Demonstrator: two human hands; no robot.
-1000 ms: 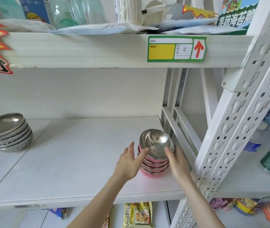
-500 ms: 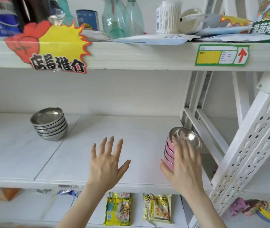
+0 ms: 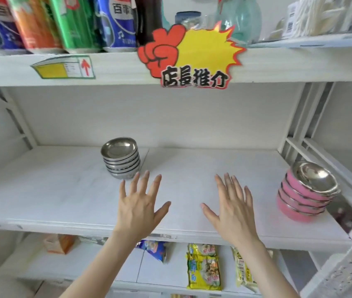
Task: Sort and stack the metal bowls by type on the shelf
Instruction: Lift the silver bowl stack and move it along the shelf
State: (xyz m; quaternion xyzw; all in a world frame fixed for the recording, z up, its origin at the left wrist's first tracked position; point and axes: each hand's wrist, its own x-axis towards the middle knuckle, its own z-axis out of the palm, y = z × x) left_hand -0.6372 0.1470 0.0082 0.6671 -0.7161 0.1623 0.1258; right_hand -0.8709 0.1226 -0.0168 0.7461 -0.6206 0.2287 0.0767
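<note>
Bowls of plain steel (image 3: 121, 158) sit stacked toward the back left of the white shelf (image 3: 192, 164). My left hand (image 3: 139, 206) and right hand (image 3: 233, 208) hover between the stacks, fingers spread, holding nothing. Pink-sided bowls (image 3: 306, 193) stand stacked at the right end.

Soda bottles (image 3: 42, 22) above; starburst promo sign (image 3: 194, 59); noodle packets (image 3: 204, 269) below; orange box (image 3: 60, 244).

white shelving (image 3: 192, 162), pale back wall (image 3: 149, 117)
</note>
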